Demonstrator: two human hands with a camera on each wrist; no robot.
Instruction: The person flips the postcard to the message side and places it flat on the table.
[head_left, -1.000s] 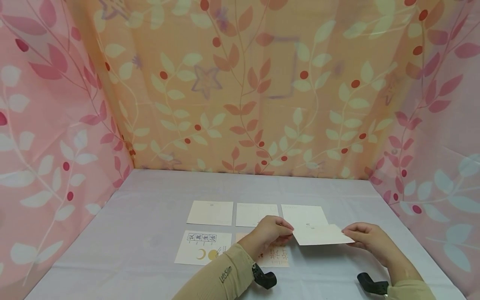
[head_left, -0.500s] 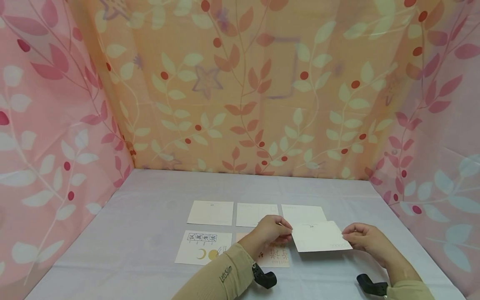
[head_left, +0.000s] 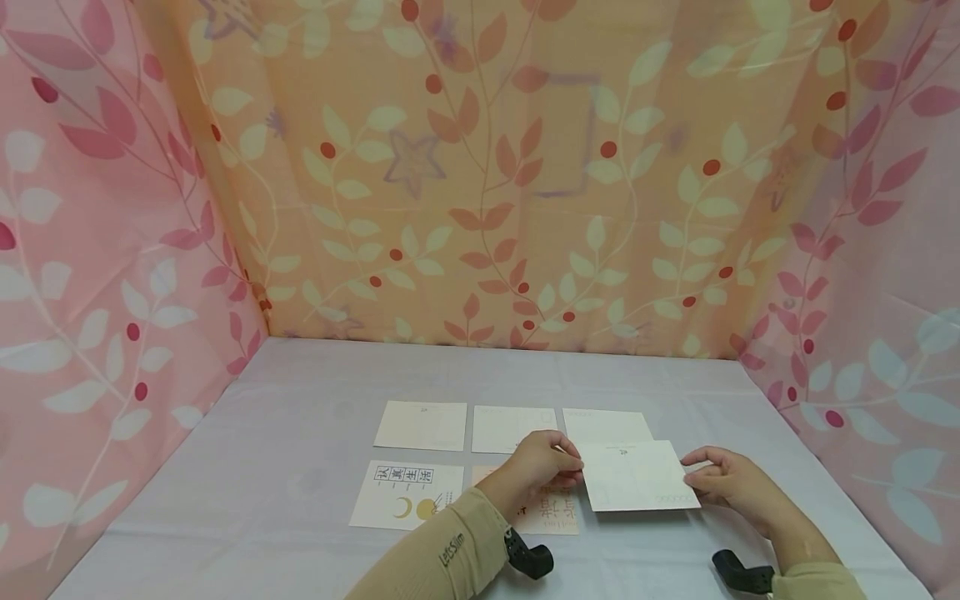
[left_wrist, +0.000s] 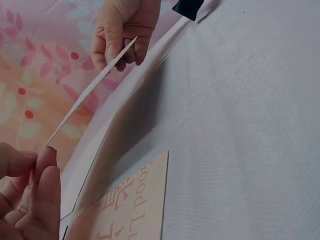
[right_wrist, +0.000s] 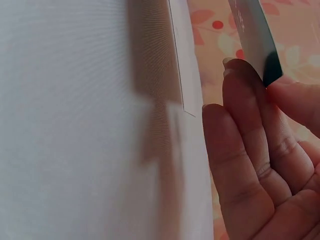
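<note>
A white postcard [head_left: 641,482] with small print at its top and faint marks at lower right is held above the table, tilted towards me. My left hand [head_left: 542,462] pinches its left edge between thumb and fingertips. On the opposite edge, my right hand [head_left: 738,490] grips it near the corner, thumb against the card [right_wrist: 252,42] in the right wrist view. Seen from the left wrist, the postcard [left_wrist: 89,92] appears nearly edge-on, spanning both hands. Below my left hand lies a card with orange lettering [head_left: 557,518], partly covered by the hand and sleeve.
Three pale cards form a back row: left [head_left: 420,429], middle [head_left: 510,423] and right [head_left: 606,422], the last overlapped by the held postcard. A moon-printed card [head_left: 375,510] lies front left. White cloth [head_left: 262,467] covers the table; patterned curtains [head_left: 480,167] enclose it.
The held postcard has tipped from nearly flat so its printed face turns more towards me, its near edge lower. Both hands have shifted only slightly.
</note>
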